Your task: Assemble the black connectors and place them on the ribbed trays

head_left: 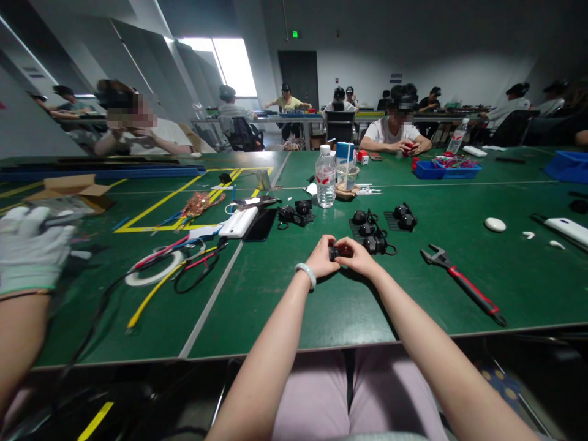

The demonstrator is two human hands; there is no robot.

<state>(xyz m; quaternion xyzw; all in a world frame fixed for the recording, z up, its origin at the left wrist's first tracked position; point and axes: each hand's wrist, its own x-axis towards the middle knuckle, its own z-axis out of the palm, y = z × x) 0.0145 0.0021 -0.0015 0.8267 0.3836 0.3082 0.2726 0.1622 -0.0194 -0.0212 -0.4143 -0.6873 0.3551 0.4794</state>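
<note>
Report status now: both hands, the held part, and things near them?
Left hand and right hand gripping small black part. Part mostly hidden. Other black parts just beyond; wrench apart, right side.

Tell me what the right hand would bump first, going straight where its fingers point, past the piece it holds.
Probably the left hand, just across the small black part; exact depth is unclear.

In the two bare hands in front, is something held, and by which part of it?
A small black piece, held between the left hand and the right hand. They hide much of it, so the exact part cannot be told.
</note>
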